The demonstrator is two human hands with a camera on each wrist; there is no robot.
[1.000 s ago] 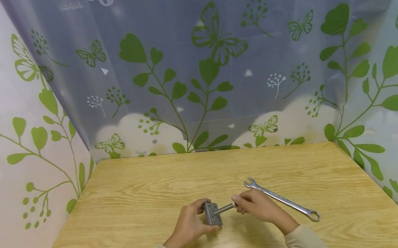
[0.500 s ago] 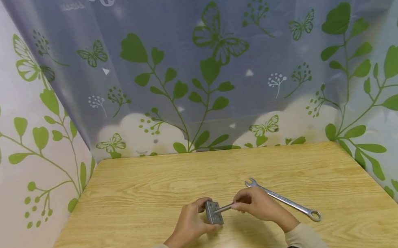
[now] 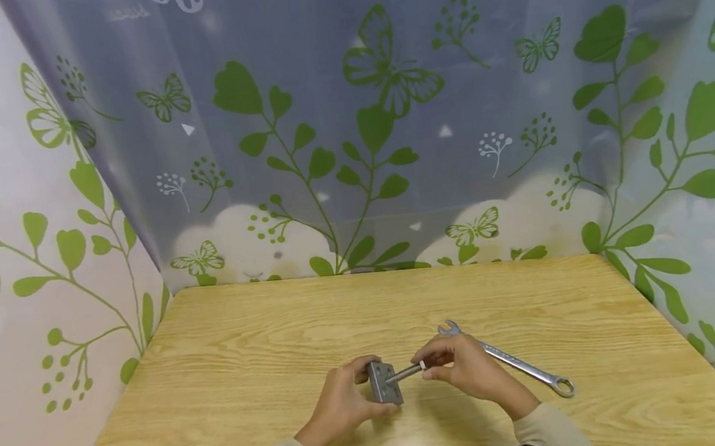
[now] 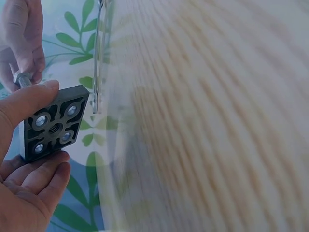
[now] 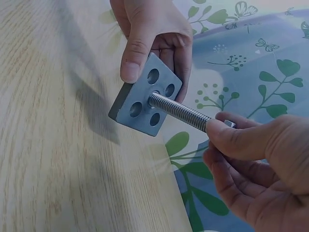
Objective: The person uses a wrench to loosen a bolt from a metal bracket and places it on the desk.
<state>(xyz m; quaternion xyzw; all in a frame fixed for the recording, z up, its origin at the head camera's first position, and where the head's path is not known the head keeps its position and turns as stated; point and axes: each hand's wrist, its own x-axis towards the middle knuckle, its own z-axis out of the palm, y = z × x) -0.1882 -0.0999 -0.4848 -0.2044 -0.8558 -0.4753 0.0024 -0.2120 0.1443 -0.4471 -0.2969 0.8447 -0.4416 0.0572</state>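
A square grey metal plate [image 3: 384, 383] with holes in it is held on edge above the table by my left hand [image 3: 338, 405], thumb on one edge and fingers on the opposite one. From the middle of the plate sticks out a threaded bolt [image 5: 178, 111]. My right hand [image 3: 470, 370] pinches the bolt near its head between thumb and index finger. In the left wrist view the plate's back [image 4: 55, 126] shows a ribbed pattern and a threaded centre hole. A combination wrench [image 3: 519, 364] lies on the table beside the right hand.
The wood-grained table [image 3: 246, 346] spreads around both hands. Curtains [image 3: 322, 146] printed with green leaves and butterflies stand along the back and both sides.
My right thumb and fingers have shifted around the bolt's head, closing over it and then parting a little so it shows again. The left hand, plate and wrench stay put.
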